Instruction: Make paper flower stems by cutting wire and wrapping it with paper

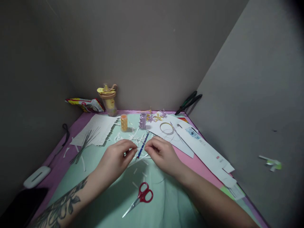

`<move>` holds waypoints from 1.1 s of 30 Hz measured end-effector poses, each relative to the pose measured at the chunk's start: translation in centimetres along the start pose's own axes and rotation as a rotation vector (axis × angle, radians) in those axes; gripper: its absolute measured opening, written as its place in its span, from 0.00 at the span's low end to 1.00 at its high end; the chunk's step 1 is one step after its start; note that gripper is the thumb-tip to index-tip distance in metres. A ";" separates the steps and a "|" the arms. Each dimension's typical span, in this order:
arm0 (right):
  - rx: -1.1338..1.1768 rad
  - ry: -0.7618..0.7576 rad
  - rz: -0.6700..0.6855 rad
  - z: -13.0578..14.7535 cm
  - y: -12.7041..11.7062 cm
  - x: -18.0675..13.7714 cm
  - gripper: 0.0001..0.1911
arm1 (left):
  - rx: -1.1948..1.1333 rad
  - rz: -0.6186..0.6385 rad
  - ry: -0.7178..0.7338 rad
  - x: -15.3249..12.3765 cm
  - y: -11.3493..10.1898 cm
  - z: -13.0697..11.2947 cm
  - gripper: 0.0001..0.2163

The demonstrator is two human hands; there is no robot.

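Forearms [78, 196] angled inward over green mat [166, 202], left hand [116, 158] and right hand [163, 155] fingertip-pinched on white paper strip [139, 159].

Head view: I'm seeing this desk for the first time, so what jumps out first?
The left hand and right hand meet mid-table, fingers bunched over thin white paper strips on a mint-green mat. Red-handled scissors lie just below them, nearer the camera.

pink table [200, 162] | green sheet [166, 202]; white papers [99, 128]; white device [36, 177]
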State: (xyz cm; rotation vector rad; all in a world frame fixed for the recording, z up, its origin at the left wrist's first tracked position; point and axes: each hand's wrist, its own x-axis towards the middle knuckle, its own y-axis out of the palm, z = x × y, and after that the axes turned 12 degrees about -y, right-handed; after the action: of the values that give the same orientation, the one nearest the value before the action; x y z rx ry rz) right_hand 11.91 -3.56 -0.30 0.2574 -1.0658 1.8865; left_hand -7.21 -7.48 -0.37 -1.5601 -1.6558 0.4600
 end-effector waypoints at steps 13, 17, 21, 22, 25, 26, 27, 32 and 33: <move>-0.007 0.069 -0.083 -1.0 -0.1 0.3 0.07 | -0.073 0.440 -0.135 -0.3 -0.3 -0.9 0.12; 0.006 0.114 -0.107 -1.2 -0.1 0.3 0.06 | -0.066 0.265 -0.023 -0.3 -0.6 -0.6 0.07; 0.010 0.120 -0.115 -1.0 0.2 0.3 0.06 | 0.066 0.057 0.095 -0.6 -0.4 -0.7 0.06; 0.024 0.121 -0.108 -0.8 0.4 0.2 0.06 | 0.109 0.025 0.126 -0.7 -0.2 -0.8 0.06; 0.118 0.142 -0.045 -0.2 0.7 0.2 0.06 | 0.213 -0.014 0.218 -0.9 0.5 -1.0 0.07; 0.163 0.155 -0.009 0.0 0.6 0.2 0.06 | 0.222 -0.005 0.241 -0.8 0.7 -0.9 0.07; 0.212 0.163 0.035 0.1 0.4 0.3 0.05 | 0.216 0.010 0.256 -0.7 0.7 -0.8 0.07; 0.388 0.146 0.036 -1.1 -3.5 0.8 0.16 | 0.144 -0.040 0.261 0.0 -0.3 0.1 0.05; 0.402 0.171 -0.024 -1.5 -4.7 0.8 0.18 | 0.145 -0.061 0.257 0.2 -0.7 0.3 0.04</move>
State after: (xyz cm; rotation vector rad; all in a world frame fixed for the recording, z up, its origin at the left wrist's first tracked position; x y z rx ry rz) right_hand 15.58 -0.98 1.88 0.3286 -0.5619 2.0491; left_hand -7.88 -7.35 0.05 -1.3948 -1.4366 0.3242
